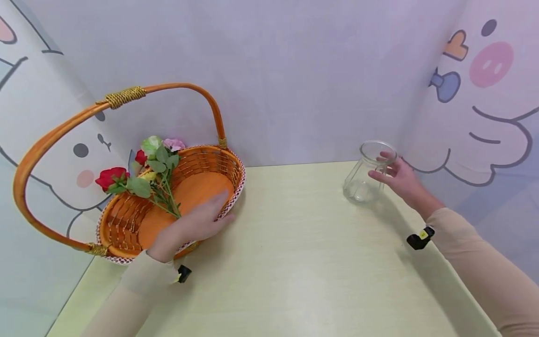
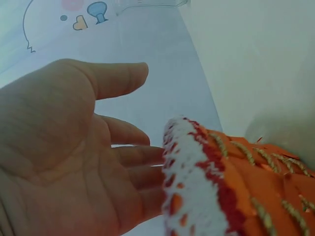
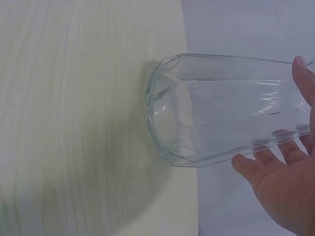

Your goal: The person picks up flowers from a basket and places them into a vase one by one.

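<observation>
At the right of the table stands a clear, faceted glass vase (image 1: 363, 183), narrow at the neck with a flared rim. My right hand (image 1: 402, 178) is round its neck, thumb on the near side and fingers on the far side. In the right wrist view, the fingers (image 3: 290, 150) lie along the glass. My left hand (image 1: 198, 222), slightly blurred, is over the near rim of an orange woven basket (image 1: 233, 180), its fingers extended and nothing in its palm. Inside the basket lie artificial flowers, among them a red rose (image 1: 112, 178), with their blooms toward the back left.
The basket's tall arched handle (image 1: 54, 133) rises above the flowers. Pale wood tabletop (image 1: 294, 243) lies between basket and vase. A light curtain (image 1: 286, 84) with cartoon animals hangs behind the table and at both sides.
</observation>
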Demonstrator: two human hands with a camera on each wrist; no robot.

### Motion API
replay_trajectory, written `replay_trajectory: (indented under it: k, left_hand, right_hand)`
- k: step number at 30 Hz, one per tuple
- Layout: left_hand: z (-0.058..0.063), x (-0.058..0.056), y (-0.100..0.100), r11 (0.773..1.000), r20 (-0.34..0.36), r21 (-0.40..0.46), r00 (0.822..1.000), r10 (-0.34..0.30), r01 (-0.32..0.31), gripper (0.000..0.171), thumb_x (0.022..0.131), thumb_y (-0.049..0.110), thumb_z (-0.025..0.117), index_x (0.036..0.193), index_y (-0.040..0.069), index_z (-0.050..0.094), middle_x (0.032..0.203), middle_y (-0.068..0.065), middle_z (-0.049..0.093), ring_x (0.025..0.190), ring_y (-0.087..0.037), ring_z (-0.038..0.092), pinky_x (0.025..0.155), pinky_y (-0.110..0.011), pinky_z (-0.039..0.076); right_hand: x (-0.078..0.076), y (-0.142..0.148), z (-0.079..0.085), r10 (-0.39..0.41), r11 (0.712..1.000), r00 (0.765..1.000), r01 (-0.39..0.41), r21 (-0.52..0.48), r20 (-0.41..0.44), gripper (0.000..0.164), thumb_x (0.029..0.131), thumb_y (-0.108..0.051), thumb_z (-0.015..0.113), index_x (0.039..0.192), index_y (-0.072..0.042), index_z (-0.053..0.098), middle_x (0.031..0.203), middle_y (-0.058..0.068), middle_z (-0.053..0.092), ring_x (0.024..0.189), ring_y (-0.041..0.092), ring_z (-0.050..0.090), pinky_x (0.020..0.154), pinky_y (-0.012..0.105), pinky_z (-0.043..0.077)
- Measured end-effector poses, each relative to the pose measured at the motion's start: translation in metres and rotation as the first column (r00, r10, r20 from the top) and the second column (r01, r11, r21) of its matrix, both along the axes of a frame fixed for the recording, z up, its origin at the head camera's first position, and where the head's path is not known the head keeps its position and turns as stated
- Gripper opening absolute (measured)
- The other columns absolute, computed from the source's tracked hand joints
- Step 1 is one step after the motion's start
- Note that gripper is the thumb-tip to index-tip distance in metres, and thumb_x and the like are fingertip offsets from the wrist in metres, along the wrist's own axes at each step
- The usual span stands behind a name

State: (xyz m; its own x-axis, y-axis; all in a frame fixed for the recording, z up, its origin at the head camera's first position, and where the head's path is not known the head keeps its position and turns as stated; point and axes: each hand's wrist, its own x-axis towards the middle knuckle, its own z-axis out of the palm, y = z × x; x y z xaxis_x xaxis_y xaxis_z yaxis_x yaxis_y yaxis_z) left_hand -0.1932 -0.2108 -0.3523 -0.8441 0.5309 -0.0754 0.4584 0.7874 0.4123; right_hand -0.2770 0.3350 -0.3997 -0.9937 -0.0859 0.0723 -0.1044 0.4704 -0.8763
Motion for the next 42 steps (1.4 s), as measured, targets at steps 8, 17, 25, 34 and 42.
replay_trajectory:
  k: [8,17,25,34,42]
  left_hand:
    - [-0.022,0.006,0.008,0.999,-0.094,-0.026,0.995,0.022,-0.025,0.071,0.106,0.034,0.054,0.156,-0.007,0.026,0.16,-0.027,0.029,0.145,-0.042,0.035,0.116,-0.055,0.033]
    - [-0.03,0.009,0.012,0.999,-0.199,0.022,0.979,0.047,-0.043,0.056,0.106,0.017,0.054,0.153,-0.007,0.036,0.152,-0.03,0.041,0.134,-0.044,0.048,0.108,-0.056,0.043]
    - [-0.035,0.008,0.012,0.998,-0.279,0.037,0.958,0.063,-0.055,0.049,0.102,0.005,0.059,0.149,-0.004,0.046,0.142,-0.027,0.053,0.124,-0.042,0.058,0.099,-0.054,0.051]
    - [-0.041,0.01,0.011,0.998,-0.367,0.05,0.928,0.058,-0.042,0.047,0.098,-0.003,0.062,0.144,-0.006,0.051,0.134,-0.027,0.058,0.111,-0.042,0.066,0.087,-0.049,0.058]
    - [-0.046,0.008,0.011,0.998,-0.402,0.059,0.914,0.054,-0.033,0.049,0.096,-0.005,0.064,0.144,-0.005,0.052,0.133,-0.027,0.059,0.106,-0.041,0.068,0.082,-0.048,0.06]
  right_hand:
    - [0.005,-0.007,-0.007,0.002,1.0,1.0,-0.001,0.013,-0.03,0.079,0.096,-0.03,0.073,0.159,-0.011,0.028,0.158,0.017,0.038,0.138,0.039,0.044,0.084,0.009,0.045]
    - [0.011,-0.027,-0.01,0.058,0.998,0.998,-0.058,0.009,-0.035,0.076,0.097,-0.028,0.073,0.159,-0.017,0.03,0.157,0.015,0.041,0.139,0.035,0.044,0.09,0.015,0.044]
    - [0.017,-0.041,-0.014,0.097,0.995,0.994,-0.099,-0.034,-0.044,0.072,0.097,-0.024,0.073,0.156,-0.014,0.033,0.157,0.014,0.042,0.142,0.035,0.041,0.091,0.011,0.043]
    - [0.024,-0.061,-0.016,0.149,0.988,0.988,-0.15,-0.036,-0.047,0.069,0.096,-0.022,0.073,0.154,-0.016,0.036,0.156,0.013,0.043,0.143,0.033,0.04,0.105,0.032,0.042]
    - [0.033,-0.076,-0.017,0.22,0.97,0.975,-0.221,-0.104,-0.028,0.069,0.097,-0.018,0.073,0.155,-0.014,0.035,0.158,0.014,0.04,0.146,0.034,0.034,0.107,0.021,0.042]
